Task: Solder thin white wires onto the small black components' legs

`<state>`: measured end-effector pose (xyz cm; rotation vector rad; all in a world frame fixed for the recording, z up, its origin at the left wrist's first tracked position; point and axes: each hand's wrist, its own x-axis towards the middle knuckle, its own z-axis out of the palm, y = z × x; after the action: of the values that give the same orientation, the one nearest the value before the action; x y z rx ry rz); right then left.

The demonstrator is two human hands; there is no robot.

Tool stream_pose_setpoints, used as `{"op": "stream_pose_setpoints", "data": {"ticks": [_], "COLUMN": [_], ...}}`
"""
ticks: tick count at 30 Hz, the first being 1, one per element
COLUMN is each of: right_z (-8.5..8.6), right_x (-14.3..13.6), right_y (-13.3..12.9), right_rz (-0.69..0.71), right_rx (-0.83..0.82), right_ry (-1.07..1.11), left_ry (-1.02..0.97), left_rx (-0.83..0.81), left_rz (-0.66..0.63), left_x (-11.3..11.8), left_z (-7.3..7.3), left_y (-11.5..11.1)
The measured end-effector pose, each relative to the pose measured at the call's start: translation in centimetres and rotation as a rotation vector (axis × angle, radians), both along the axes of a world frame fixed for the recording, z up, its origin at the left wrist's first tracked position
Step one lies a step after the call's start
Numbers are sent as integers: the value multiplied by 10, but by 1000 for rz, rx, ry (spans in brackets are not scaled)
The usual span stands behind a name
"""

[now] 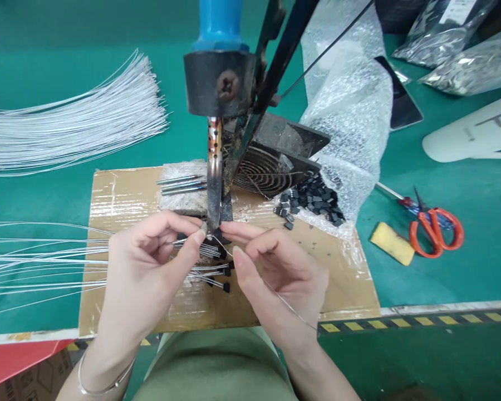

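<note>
A soldering iron (pixel 214 161) with a blue handle is clamped tip-down in front of me. My left hand (pixel 150 273) is closed in a pinch just left of the iron's tip, on what looks like the end of a thin wire; the fingers mostly hide it. Right of the tip, my right hand (pixel 279 273) pinches a thin strand of solder wire (pixel 291 309), which runs from the tip across the palm toward the wrist. Below the fingertips lie several white wires with black connectors (pixel 226 287) on their ends.
A cardboard sheet (pixel 117 195) covers the work area. Behind the iron stand a black fan (pixel 271 170) and a pile of small black connectors (pixel 313 197). A white wire bundle (pixel 75 128) lies left; bubble wrap (pixel 350 106), orange-handled scissors (pixel 436 231) and a yellow sponge (pixel 391 243) lie right.
</note>
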<state>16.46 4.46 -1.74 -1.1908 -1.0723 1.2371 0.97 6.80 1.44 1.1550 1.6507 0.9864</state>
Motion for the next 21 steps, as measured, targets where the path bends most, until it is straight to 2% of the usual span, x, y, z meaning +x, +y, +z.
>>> {"op": "stream_pose_setpoints", "data": {"ticks": [7, 21], "right_z": [0, 0], "right_x": [0, 0], "right_y": [1, -1], "right_rz": [11, -3], "right_rx": [5, 11], "right_ry": [-8, -48], "left_ry": [-2, -15], "left_rx": [0, -1], "left_rz": [33, 14], "left_x": [3, 2], "left_z": [1, 0], "left_y": [-1, -1]}}
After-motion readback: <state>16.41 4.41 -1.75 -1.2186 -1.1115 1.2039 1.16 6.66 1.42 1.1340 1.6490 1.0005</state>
